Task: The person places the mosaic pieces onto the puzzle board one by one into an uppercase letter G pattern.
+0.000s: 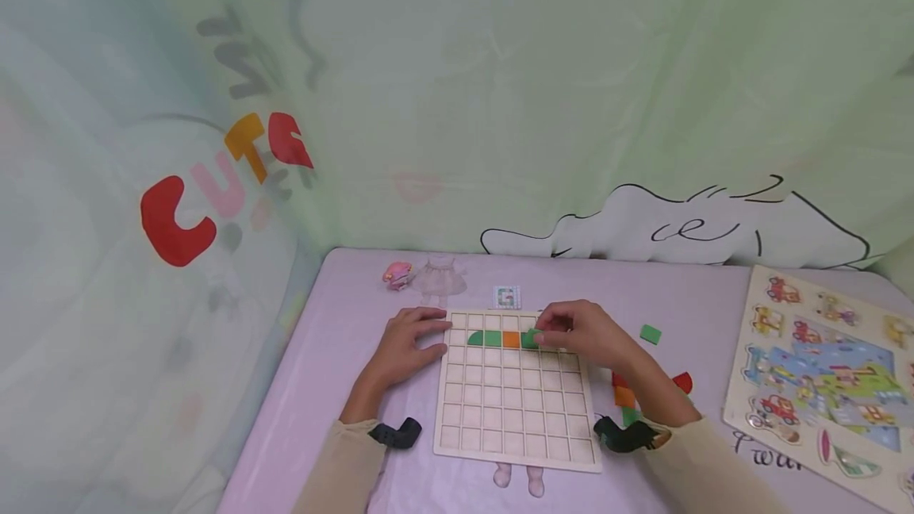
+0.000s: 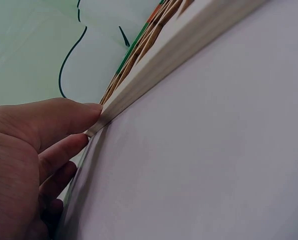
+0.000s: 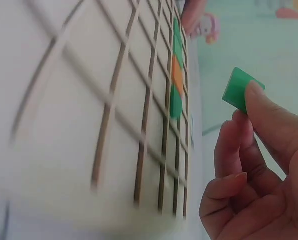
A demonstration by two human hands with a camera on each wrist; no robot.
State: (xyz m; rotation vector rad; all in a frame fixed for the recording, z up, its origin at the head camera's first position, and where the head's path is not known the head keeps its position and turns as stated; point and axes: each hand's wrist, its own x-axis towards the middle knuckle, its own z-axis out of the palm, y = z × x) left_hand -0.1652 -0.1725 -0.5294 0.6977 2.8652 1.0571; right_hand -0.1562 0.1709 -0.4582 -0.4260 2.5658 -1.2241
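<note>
A wooden grid board [image 1: 493, 419] lies on the table. In one of its upper rows sit a green round-cornered tile [image 1: 475, 338], a green square tile [image 1: 493, 339], an orange tile [image 1: 511, 339] and another green tile [image 3: 176, 104]. My left hand [image 1: 405, 343] touches the board's left edge, thumb and fingertips spread along it. Over that row, at the right end of the tiles, is my right hand [image 1: 581, 333]. It pinches a green square tile [image 3: 236, 90] between thumb and fingers, held above the board and tilted.
Right of the board lie a loose green tile [image 1: 650, 334], a red tile [image 1: 683, 381] and an orange tile [image 1: 624, 397], partly behind the right forearm. A small card [image 1: 507, 297] and a pink toy [image 1: 397, 275] are beyond the board. A picture puzzle [image 1: 743, 347] lies far right.
</note>
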